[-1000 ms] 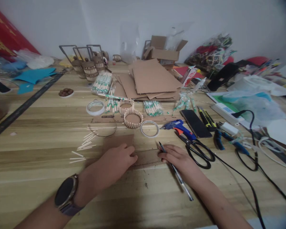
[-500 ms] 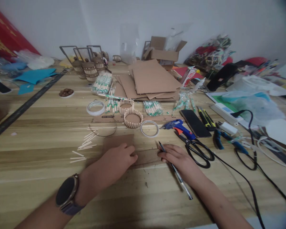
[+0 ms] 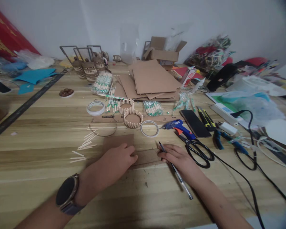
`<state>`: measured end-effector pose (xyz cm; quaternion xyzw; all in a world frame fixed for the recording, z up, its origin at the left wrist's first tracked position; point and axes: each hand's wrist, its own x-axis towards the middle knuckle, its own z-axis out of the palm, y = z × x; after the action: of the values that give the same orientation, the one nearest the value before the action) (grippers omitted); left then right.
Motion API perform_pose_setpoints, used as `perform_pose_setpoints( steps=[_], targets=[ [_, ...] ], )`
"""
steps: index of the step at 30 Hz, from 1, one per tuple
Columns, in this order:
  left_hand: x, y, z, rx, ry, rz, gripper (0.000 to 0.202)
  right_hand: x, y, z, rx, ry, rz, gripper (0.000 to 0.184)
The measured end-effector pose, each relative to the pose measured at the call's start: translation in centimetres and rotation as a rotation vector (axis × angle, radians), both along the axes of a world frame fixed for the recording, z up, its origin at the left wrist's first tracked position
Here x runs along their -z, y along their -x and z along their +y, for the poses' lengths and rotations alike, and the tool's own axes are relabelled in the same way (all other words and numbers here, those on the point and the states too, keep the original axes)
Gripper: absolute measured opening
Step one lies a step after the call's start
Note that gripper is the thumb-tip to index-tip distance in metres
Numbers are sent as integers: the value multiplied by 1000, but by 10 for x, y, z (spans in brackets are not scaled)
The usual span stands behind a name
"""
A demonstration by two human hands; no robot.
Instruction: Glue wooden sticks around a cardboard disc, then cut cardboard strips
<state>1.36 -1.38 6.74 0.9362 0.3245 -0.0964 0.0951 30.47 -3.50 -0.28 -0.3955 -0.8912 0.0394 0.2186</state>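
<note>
My left hand (image 3: 116, 163), with a watch on its wrist, lies curled on a brown cardboard piece (image 3: 146, 156) on the wooden table (image 3: 38, 171), its fingertips pressing the sheet down. My right hand (image 3: 178, 159) rests on the right end of the same piece and is closed on a thin pen-like tool (image 3: 175, 170) whose tip points away from me. Two rings of short wooden sticks (image 3: 132, 118) and a tape ring (image 3: 149, 128) lie just beyond the cardboard.
Black scissors (image 3: 197, 151), a blue glue gun (image 3: 178, 126), a phone (image 3: 195, 123), cutters and black cables lie to the right. Loose sticks (image 3: 83, 148) lie to the left. A cardboard stack (image 3: 152, 79), stick bundles and small baskets (image 3: 89, 70) stand further back.
</note>
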Motion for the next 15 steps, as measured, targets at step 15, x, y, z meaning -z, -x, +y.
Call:
perform_pose_setpoints(
  steps=[15],
  targets=[
    [3,0,0,22,-44,-2,24,1,1,0,12,-33,-9,22]
  ],
)
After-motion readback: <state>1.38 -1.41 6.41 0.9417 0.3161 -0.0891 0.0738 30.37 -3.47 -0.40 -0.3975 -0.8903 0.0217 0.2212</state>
